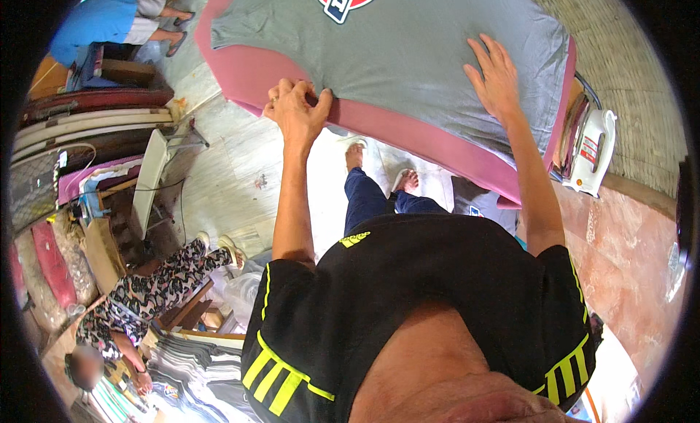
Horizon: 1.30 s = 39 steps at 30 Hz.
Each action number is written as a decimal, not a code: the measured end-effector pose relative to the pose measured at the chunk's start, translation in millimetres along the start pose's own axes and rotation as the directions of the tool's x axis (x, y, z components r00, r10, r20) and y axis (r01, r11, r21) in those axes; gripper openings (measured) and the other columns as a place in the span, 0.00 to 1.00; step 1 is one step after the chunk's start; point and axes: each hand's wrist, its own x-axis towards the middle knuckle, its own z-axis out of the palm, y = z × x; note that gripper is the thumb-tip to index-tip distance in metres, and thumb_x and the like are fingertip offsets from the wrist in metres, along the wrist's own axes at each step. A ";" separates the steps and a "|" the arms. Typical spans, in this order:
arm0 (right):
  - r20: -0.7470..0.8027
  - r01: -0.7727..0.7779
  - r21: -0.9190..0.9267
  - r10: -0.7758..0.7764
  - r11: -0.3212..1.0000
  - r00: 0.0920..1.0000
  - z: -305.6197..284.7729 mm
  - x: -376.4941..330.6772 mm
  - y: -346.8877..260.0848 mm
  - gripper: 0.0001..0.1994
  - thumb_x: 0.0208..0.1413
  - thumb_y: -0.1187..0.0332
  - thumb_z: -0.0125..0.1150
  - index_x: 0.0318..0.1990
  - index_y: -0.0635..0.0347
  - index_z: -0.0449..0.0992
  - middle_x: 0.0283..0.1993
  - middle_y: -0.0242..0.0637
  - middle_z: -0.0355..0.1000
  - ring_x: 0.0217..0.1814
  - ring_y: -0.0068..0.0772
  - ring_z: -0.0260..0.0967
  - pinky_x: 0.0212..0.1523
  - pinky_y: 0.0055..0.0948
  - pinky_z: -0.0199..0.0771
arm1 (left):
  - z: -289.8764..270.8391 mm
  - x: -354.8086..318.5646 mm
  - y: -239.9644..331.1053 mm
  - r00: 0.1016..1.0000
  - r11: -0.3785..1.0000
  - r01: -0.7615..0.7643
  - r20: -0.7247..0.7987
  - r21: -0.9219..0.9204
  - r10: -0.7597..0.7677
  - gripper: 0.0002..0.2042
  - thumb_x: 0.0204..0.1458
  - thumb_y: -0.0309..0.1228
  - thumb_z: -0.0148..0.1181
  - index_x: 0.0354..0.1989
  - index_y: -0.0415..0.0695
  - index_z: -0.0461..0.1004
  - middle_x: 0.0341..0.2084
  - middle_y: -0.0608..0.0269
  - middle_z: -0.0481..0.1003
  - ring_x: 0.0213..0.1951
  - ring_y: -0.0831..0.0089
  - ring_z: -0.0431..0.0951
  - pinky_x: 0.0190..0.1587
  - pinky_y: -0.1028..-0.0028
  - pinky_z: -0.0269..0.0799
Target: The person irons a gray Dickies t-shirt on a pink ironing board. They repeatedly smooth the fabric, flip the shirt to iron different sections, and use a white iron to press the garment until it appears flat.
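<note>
A grey T-shirt (408, 66) with a red, yellow and dark blue printed badge lies spread over a pink-covered ironing board (244, 77). At the shirt's near left edge is my left hand (297, 111), its fingers curled and closed on the cloth; the fingertips are partly hidden. My right hand (496, 80) rests flat on the right part of the shirt, fingers stretched out and slightly apart. A white iron (592, 152) stands just past the board's right end, with a dark cord running from it.
Stacked boards and folded cloth (95, 124) line the left side. A person in patterned clothes (164, 288) sits at lower left beside piles of grey garments (200, 365). Another person in blue (98, 22) is at far left. A woven mat surface (620, 51) lies at right.
</note>
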 end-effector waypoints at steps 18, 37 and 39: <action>0.041 -0.047 -0.044 0.049 0.998 0.998 -7.8 -0.5 -11.8 0.26 0.64 0.52 0.50 0.68 0.43 0.62 0.74 0.33 0.52 0.76 0.44 0.46 0.71 0.49 0.50 | 37.0 155.7 -85.9 0.991 0.945 0.132 -0.065 0.301 -0.118 0.40 0.58 0.54 0.44 0.69 0.31 0.53 0.71 0.39 0.49 0.72 0.43 0.45 0.71 0.47 0.37; -0.010 -0.409 -0.212 0.417 0.888 0.909 8.9 -12.8 -67.4 0.29 0.64 0.48 0.49 0.70 0.41 0.58 0.75 0.39 0.48 0.77 0.49 0.42 0.71 0.55 0.47 | 21.3 65.6 29.0 0.776 0.799 -0.593 0.337 0.100 0.533 0.37 0.55 0.58 0.52 0.70 0.51 0.57 0.71 0.43 0.47 0.71 0.36 0.44 0.65 0.34 0.41; -0.060 -0.357 -0.082 0.352 0.931 0.934 0.4 -34.2 -68.2 0.28 0.63 0.49 0.51 0.69 0.41 0.59 0.75 0.39 0.49 0.77 0.49 0.43 0.71 0.56 0.46 | 24.7 48.7 27.7 0.729 0.762 -0.644 0.360 0.074 0.582 0.37 0.55 0.57 0.53 0.70 0.51 0.57 0.71 0.43 0.48 0.71 0.36 0.43 0.65 0.34 0.40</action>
